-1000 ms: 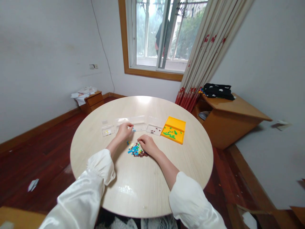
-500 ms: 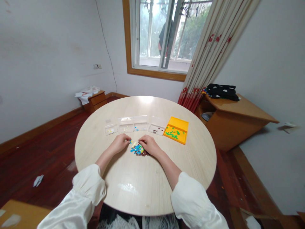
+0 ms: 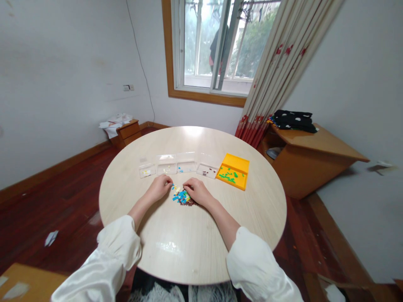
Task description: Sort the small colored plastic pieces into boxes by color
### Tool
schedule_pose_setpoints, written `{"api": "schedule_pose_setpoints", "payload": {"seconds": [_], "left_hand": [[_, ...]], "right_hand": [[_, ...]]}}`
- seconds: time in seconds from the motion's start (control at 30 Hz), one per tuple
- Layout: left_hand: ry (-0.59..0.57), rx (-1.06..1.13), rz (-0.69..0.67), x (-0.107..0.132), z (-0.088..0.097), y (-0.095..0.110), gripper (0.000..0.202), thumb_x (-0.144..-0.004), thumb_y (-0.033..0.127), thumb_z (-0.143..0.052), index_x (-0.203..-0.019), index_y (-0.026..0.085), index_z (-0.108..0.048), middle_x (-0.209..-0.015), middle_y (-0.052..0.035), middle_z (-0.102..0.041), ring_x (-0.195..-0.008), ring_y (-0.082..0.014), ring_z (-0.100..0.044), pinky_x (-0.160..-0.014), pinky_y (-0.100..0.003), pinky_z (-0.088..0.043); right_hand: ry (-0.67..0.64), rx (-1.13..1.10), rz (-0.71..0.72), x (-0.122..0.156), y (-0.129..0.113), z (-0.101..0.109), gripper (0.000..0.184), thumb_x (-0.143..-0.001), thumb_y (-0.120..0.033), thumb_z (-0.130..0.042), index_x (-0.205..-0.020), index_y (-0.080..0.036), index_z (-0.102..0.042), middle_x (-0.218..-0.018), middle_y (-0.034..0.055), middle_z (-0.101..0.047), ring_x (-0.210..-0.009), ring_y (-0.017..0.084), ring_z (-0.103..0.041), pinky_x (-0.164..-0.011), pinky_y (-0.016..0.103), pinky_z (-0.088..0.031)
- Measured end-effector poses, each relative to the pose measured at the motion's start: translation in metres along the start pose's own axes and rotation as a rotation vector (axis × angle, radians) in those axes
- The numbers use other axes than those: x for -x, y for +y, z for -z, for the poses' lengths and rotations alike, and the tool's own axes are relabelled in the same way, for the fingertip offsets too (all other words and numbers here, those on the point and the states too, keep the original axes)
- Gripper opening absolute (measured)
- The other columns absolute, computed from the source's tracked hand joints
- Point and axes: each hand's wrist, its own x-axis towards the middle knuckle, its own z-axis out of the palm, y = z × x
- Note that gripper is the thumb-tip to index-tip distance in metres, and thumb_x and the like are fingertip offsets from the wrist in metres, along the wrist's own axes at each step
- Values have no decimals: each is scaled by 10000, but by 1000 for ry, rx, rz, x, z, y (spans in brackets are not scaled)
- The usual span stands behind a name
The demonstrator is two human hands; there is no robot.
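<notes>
Back from the clear boxes [image 3: 189, 171] comes the left hand [image 3: 160, 188], up there a second ago, now down at the far-left edge of the mixed pile [image 3: 180, 196]! Right hand [image 3: 198, 191] holds its ground on the other side, and the pile sits on the tabletop [image 3: 176, 245] between them, just nearer the body than the fingertips. Fingers on both sides are drawn together, but whether either set grips a piece, I cannot tell. Now the danger: blue, brown, pale and green bits lie jumbled, so a careless pinch could well lift two colours at once. That right wrist runs close beside the brown bits; one sideways slide might scatter them. And beyond, the boxes stand side by side, the orange box [image 3: 245, 181] at the end, so a bit released early could drop into the wrong neighbour.
</notes>
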Motion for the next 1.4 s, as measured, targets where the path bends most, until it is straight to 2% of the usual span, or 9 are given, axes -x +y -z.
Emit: {"api": "schedule_pose_setpoints", "payload": {"seconds": [0.17, 0.27, 0.43, 0.6, 0.7, 0.97, 1.23, 1.4], "left_hand": [[47, 58, 56, 0, 1, -1, 107, -673, 186, -537, -634, 179, -637, -669, -54, -629, -666, -185, -546, -669, -294, -416], [89, 202, 143, -3, 1, -3, 77, -661, 200, -549, -637, 169, -615, -609, -27, -608, -594, -159, -525, -597, -270, -399], [114, 744, 356, -19, 8, -1, 116, -605, 212, -668, -652, 131, -600, -613, -26, -626, -465, -88, -473, -483, -213, -374], [146, 1323, 483, -30, 15, 2, 150, -621, 51, -673, -760, 91, -634, -688, -30, -632, -527, -52, -524, -556, -172, -462], [123, 1532, 511, -31, 12, 1, 230, -670, -41, -596, -856, 85, -645, -695, -28, -613, -566, -48, -549, -596, -148, -484], [101, 1658, 544, -25, 9, -4, 172, -746, -56, -532, -784, 94, -607, -659, -12, -558, -539, -41, -523, -562, -130, -483], [139, 1785, 652, -22, 17, 11, 239, -869, -4, -371, -780, 74, -579, -625, -10, -488, -494, -27, -454, -487, -97, -427], [108, 1849, 669, -21, 17, 12, 279, -919, 59, -325, -750, 82, -546, -588, 10, -437, -456, -19, -400, -421, -85, -378]], "right_hand": [[5, -13, 15, 0, 1, -1, 151, -807, -99, -556, -834, -154, -694, -842, 61, -673, -816, 147, -592, -785, 287, -452], [14, -17, 9, 0, 1, -3, 144, -805, -101, -558, -830, -151, -690, -840, 63, -672, -817, 150, -594, -782, 288, -456], [45, -44, -1, -1, 3, -5, 139, -805, -117, -560, -848, -163, -685, -845, 57, -669, -811, 146, -597, -781, 293, -463], [44, -48, -8, -1, 4, -6, 142, -799, -105, -557, -841, -157, -683, -844, 58, -668, -811, 148, -593, -784, 293, -463], [43, -22, 4, -2, 3, -6, 146, -797, -100, -555, -834, -165, -680, -831, 54, -664, -817, 152, -587, -789, 301, -454], [45, -5, 21, -1, 5, -8, 152, -802, -90, -543, -823, -168, -671, -829, 54, -654, -822, 159, -576, -782, 305, -442], [45, -11, 8, -1, 2, -6, 152, -804, -83, -543, -821, -159, -673, -824, 55, -660, -814, 159, -584, -776, 300, -448], [46, -20, 5, -1, 1, -6, 151, -803, -81, -542, -823, -153, -673, -818, 59, -659, -807, 160, -584, -769, 298, -451]]}}
